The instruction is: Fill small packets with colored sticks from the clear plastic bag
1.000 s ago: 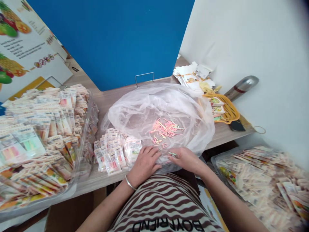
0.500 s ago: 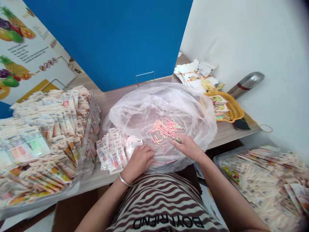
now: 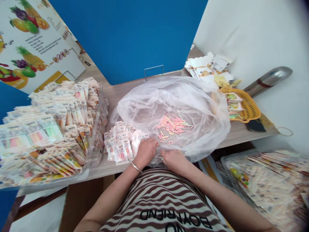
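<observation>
A clear plastic bag [image 3: 145,96] lies wide open on the table, with a loose pile of small pink, yellow and green sticks [image 3: 175,125] inside. At its front left edge my left hand [image 3: 146,150] is closed, fingers curled down beside a stack of small packets [image 3: 137,139]; what it grips is hidden. Close to its right, over the front of the bag, my right hand [image 3: 175,161] is pinched, with a tiny pale bit showing at the fingertips. Just left lies a heap of filled sachets [image 3: 118,143] with coloured sticks visible through them.
A clear tub [image 3: 95,129] overflowing with sachets stands at left. At right are a yellow basket [image 3: 251,106], printed cards [image 3: 210,69] and a metal cylinder [image 3: 272,79]. Lower right holds another sachet-filled tub [image 3: 224,161]. A blue panel [image 3: 130,38] rises behind.
My right hand has drawn back from the stick pile toward the bag's front edge and now sits beside my left hand. The view has shifted slightly.
</observation>
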`<state>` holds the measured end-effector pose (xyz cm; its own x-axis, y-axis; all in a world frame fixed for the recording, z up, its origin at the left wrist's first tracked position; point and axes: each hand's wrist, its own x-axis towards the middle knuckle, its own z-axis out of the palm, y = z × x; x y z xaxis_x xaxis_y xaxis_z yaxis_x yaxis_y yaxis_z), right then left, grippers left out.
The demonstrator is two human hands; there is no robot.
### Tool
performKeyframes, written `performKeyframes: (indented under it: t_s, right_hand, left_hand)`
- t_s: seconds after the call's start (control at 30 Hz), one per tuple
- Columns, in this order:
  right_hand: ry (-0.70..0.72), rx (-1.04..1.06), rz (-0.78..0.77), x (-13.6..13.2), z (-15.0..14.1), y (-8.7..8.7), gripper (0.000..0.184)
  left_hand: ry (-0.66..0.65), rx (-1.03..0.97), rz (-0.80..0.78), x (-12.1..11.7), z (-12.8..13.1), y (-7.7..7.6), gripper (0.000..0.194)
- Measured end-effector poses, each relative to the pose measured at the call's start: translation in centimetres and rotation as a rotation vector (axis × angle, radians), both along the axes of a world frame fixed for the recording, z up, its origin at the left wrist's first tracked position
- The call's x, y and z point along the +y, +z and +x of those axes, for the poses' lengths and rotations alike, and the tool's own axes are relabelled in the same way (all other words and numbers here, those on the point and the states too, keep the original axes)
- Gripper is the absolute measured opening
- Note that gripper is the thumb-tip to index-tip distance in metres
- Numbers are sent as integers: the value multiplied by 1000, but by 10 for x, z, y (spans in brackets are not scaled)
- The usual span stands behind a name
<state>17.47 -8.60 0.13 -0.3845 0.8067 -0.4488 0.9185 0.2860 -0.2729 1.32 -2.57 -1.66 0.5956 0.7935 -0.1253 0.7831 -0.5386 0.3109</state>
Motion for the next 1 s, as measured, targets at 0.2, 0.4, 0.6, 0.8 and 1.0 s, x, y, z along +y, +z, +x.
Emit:
performKeyframes:
  t_s: [0.2,0.4,0.6,0.8,1.0]
  right_hand:
    - [-175,75,-36,1,13,5,24]
    - [-363,208,-35,4,19,-5,16]
    - [-425,627,59,9,33,-1,21]
    - [-678,867,655,-7,44,49,16]
    - [-184,581,704,-17,30,29,18]
  left_hand:
    - [93,-42,19,0,5,-3,26]
    - [-9,-395,91,-6,-13,12,34]
    - [-276,-238,25,-20,-24,16,18]
    - [316,-521,-308,0,-14,10,26]
    - [486,-607,-448,20,-11,3,25]
